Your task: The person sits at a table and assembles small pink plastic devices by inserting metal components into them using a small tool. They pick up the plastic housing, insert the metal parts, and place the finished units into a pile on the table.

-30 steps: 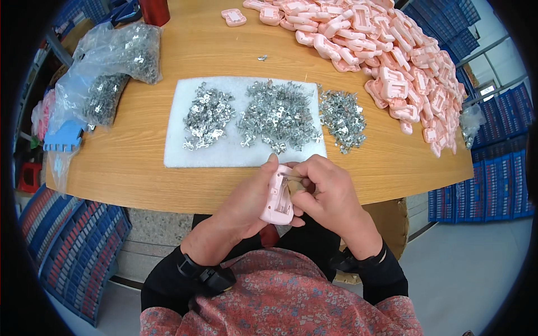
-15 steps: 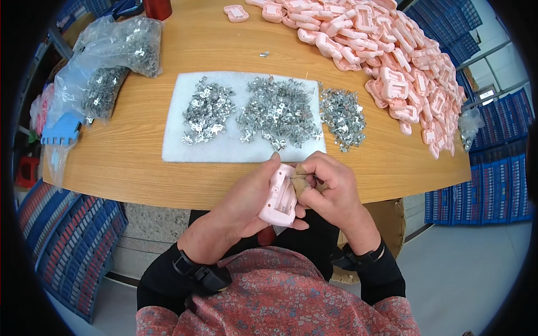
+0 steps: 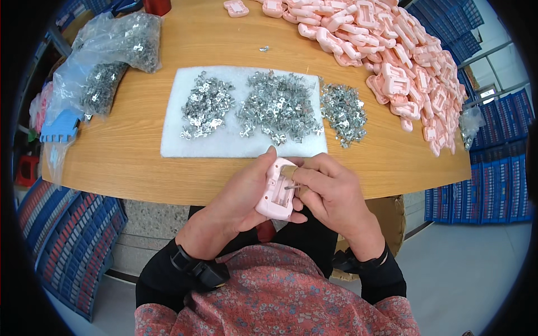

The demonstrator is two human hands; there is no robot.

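Clear plastic bags and stacked blue crates; no labels, signs or screens show.

Two clear plastic bags [image 3: 109,56] lie crumpled on the far left part of the worktop [image 3: 140,162], one behind the other, both filled with small silvery metal parts that shine through the film. A smaller clear bag [image 3: 469,122] sits at the worktop's right edge, just beside the heap of pink parts. Blue plastic crates [image 3: 476,196] stand stacked on the floor to the right, more blue crates [image 3: 67,235] lie below the worktop's left edge, and others show at the top right corner.
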